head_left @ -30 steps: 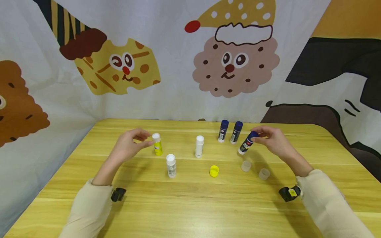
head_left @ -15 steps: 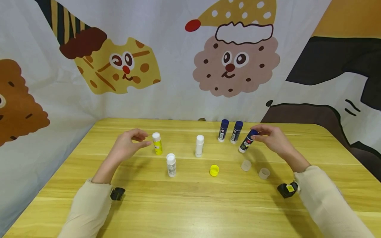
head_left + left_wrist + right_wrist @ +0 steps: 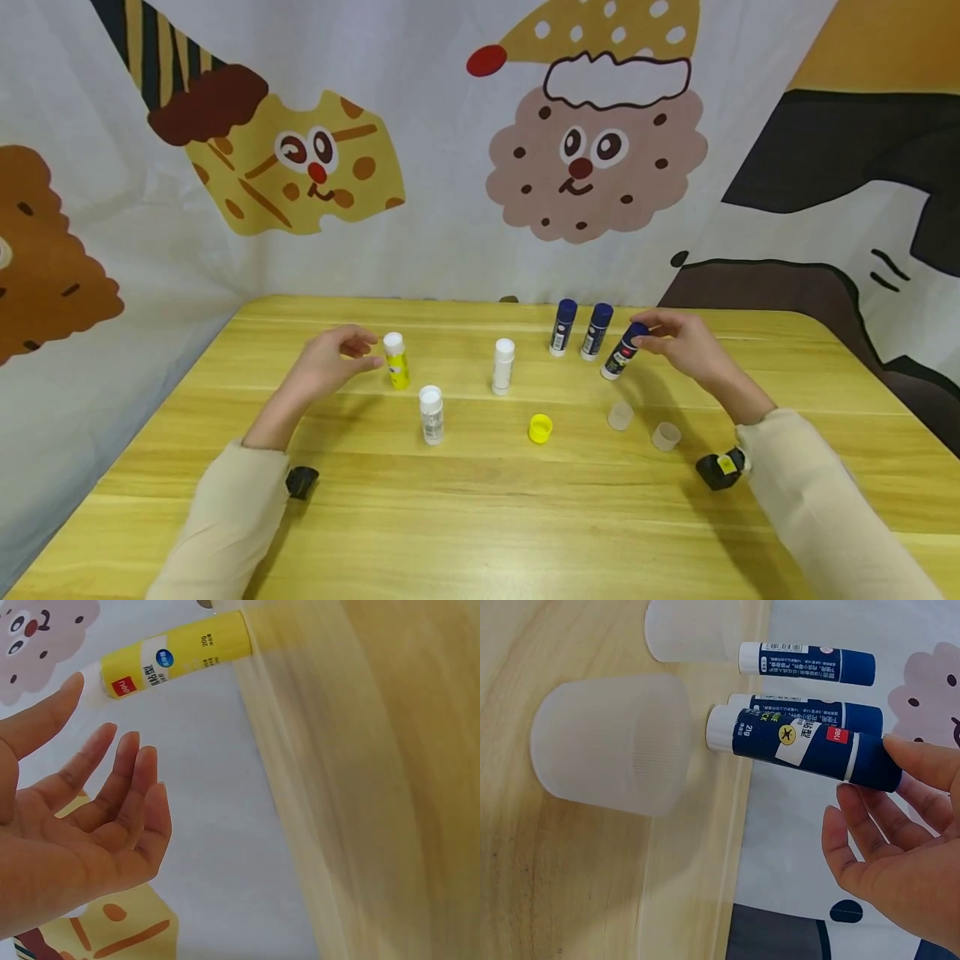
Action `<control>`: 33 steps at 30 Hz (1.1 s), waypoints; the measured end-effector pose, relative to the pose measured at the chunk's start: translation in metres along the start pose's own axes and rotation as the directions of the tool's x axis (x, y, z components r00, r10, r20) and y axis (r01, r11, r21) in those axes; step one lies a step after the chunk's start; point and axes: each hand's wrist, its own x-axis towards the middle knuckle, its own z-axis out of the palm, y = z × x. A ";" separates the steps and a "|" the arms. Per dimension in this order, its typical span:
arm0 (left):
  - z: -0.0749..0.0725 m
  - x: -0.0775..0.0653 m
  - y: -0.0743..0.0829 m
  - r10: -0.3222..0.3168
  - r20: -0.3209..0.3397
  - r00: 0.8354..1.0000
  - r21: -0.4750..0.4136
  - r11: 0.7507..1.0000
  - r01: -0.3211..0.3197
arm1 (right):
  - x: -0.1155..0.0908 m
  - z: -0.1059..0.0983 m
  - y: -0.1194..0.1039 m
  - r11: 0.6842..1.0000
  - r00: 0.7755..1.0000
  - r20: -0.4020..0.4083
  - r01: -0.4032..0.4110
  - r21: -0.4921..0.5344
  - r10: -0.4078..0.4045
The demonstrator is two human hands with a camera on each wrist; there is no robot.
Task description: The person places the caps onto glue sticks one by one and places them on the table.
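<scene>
My right hand [image 3: 686, 343] pinches a dark blue glue stick [image 3: 795, 746] by its blue cap. The stick leans, its white base down towards the table. Two more blue glue sticks [image 3: 563, 328] stand upright just left of it. My left hand [image 3: 324, 365] has its fingers loosely bent, with nothing in them. Beside its thumb a yellow glue stick [image 3: 180, 652] with a white top stands upright, and in the left wrist view the thumb tip is right by that top.
Two white glue sticks [image 3: 502, 367] stand mid-table, one nearer the front. A yellow cap [image 3: 540, 429] lies right of them. Two translucent caps [image 3: 666, 436] lie below my right hand. A printed cloth [image 3: 442, 150] hangs behind the wooden table [image 3: 480, 533].
My right hand has carried the tilted blue glue stick slightly back, towards the two standing ones. The left thumb has come a little away from the yellow glue stick, which stays in place.
</scene>
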 end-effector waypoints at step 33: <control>0.009 0.018 -0.003 -0.010 0.074 0.997 -0.032 0.999 0.012 | 0.018 0.000 -0.002 0.999 0.999 -0.014 -0.038 -0.021 0.038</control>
